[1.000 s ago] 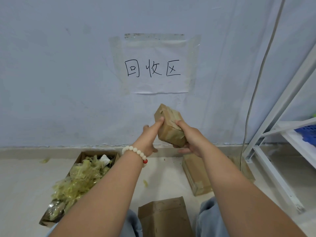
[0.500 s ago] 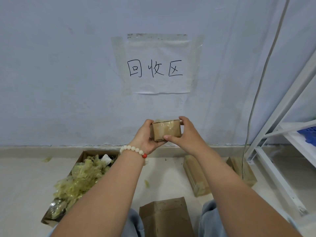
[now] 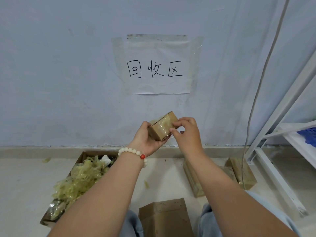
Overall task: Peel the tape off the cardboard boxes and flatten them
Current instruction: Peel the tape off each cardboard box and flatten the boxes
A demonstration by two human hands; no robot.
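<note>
A person seated on the floor holds a small cardboard box in the air just below the handwritten paper sign taped to the wall. The left hand, with a bead bracelet at the wrist, cups the box from beneath, fingers curled round its underside. The right hand has its fingers bent, thumb and forefinger pinching the box's right-hand end, where glossy clear tape wraps the top and side. Whether a strip has come loose cannot be told, and the box is whole and closed, so the peeling of this one looks barely begun and its flattening is yet to come. Below and to the left of the sign, an open carton on the floor is heaped with crumpled yellowish tape, evidence that a good many boxes appear to have been stripped. Straight down from the sign, at the bottom of the view between the person's knees, lies a flattened box, apparently finished. Below and to the right of the sign, two more boxes wait on the floor, shiny with tape and not yet collapsed. By this showing the job is well under way, with at least three boxes left.
</note>
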